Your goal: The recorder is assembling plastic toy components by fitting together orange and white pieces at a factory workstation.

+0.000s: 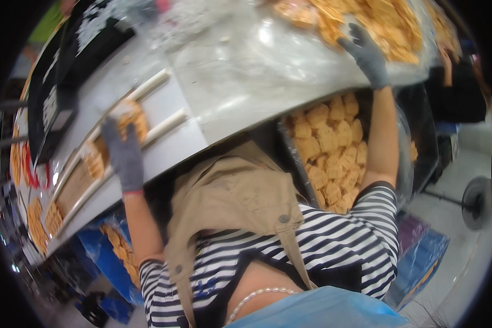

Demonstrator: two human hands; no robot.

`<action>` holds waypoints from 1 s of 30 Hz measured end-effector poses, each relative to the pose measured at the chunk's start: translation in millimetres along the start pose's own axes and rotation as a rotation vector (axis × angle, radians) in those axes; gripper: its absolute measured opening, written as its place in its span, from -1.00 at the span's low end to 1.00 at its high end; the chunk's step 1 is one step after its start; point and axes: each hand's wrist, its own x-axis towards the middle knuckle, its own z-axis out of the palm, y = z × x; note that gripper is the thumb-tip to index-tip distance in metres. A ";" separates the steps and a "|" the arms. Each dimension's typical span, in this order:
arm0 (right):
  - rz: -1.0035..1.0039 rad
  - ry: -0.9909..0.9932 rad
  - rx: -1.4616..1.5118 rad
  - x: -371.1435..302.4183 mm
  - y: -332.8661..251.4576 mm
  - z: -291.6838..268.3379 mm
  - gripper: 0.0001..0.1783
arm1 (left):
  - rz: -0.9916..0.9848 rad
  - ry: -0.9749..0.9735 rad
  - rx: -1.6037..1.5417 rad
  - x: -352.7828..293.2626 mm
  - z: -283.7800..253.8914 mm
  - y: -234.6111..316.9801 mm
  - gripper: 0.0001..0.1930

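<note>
The grey-gloved left hand touched an orange packet between white tubular rails at ten o'clock; its grip I could not tell. At one o'clock, the grey-gloved right hand parted its fingers beside heaped orange packets.

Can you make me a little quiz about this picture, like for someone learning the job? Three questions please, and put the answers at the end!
1. Pick one: where is the left hand?
A) On the brown apron
B) By the white rails
C) Inside a pocket

2. True or false: the right hand is closer to the big heap of orange pieces at the top than the left hand is.

3. Fill in the blank: the dark-and-white pattern on the person's shirt is made of ____.

Key:
1. B
2. True
3. Stripes
</note>
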 end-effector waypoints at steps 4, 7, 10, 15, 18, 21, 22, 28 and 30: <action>0.022 -0.370 -0.011 43.8 66.6 26.0 -0.19 | -0.100 0.020 -0.141 17.7 -9.0 25.3 -0.15; -0.054 -0.222 -0.171 30.0 53.8 21.3 -0.30 | -0.268 -0.108 -0.332 28.7 -19.4 29.6 -0.08; -0.050 -0.110 -0.243 24.0 62.2 20.6 -0.49 | -0.220 -0.094 -0.300 28.9 -20.0 18.1 -0.08; 0.108 0.113 -0.161 19.4 27.5 -2.6 -0.65 | -0.441 -0.179 -0.790 29.6 -27.0 23.4 -0.16; 0.061 0.288 0.363 16.7 6.9 -13.0 -0.71 | -0.498 -0.300 -1.376 28.7 -32.4 28.8 -0.32; 0.127 0.188 0.756 8.7 -33.4 -22.9 -0.72 | -0.574 -0.443 -1.883 27.6 -42.8 52.3 -0.48; 0.198 0.086 0.937 0.8 -56.2 -22.1 -0.72 | -0.660 -0.502 -2.081 26.9 -43.2 58.0 -0.54; 0.241 -0.549 1.102 -52.6 -208.8 31.6 -0.48 | -0.350 -0.566 -2.211 5.9 -21.1 72.5 -0.59; 0.244 -0.672 1.020 -63.7 -233.4 48.6 -0.40 | -0.001 -0.453 -2.120 -0.4 -13.7 73.8 -0.60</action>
